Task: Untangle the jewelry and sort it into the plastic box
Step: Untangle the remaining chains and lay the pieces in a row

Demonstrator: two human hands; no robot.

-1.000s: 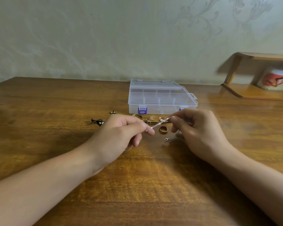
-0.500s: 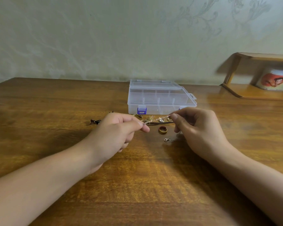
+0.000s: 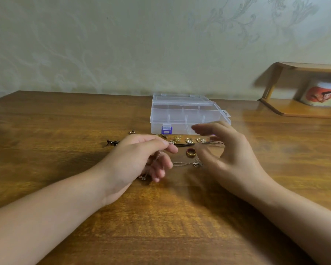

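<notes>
Head-worn view — forward and down, close over the table [image 3: 84, 188].

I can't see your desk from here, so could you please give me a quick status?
Left hand pinching thin chain; right hand open. Plastic box shut, latched. Nothing sorted yet.

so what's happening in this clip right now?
A person is untangling jewelry on a wooden table. The left hand pinches a thin chain that trails onto the table; the right hand hovers open and blurred, holding nothing. A gold ring, two earrings and other small pieces lie loose in front of the plastic box, which looks shut and empty.
</notes>
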